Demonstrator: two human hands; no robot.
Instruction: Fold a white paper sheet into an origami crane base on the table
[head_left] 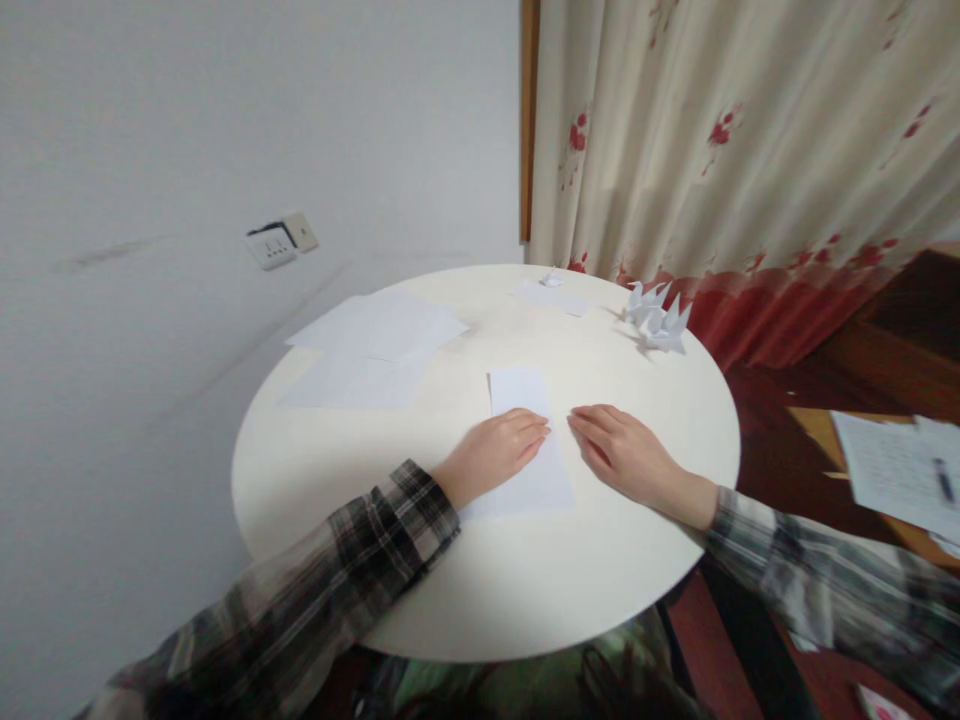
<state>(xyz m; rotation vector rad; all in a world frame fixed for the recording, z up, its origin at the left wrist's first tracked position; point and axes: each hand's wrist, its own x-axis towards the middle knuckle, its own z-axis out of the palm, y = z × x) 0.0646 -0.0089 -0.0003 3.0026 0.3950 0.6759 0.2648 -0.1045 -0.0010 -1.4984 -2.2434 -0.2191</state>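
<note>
A white sheet of paper, narrow and seemingly folded, lies near the middle of the round white table. My left hand rests on top of it, fingers together and pointing right, covering part of the sheet; whether it pinches the paper is hidden. Just right of the sheet's edge, my right hand lies on the table with its fingers close together and bent, apart from the paper. Nothing shows in its fingers.
Several loose white sheets overlap at the back left. Folded paper cranes stand at the back right. A small crumpled paper piece is near another sheet at the far edge. Written pages lie on a wooden surface at right.
</note>
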